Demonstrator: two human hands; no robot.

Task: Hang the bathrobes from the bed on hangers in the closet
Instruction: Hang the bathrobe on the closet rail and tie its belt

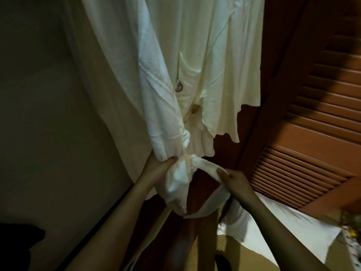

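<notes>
At centre of frame: white bathrobe (175,61) hangs beside the louvered closet door (320,122).
Left hand (158,167): closed around bunched robe fabric, lower centre.
Right hand (232,180): pinches the belt (205,167) just beside it.

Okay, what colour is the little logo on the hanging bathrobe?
Dark reddish-brown logo on the white bathrobe, seen in the head view.

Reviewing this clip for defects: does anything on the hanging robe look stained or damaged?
Yes. The bathrobe has a yellowish-brown stain below its pocket logo, darker than the cream fabric around it. No tears visible.
</notes>
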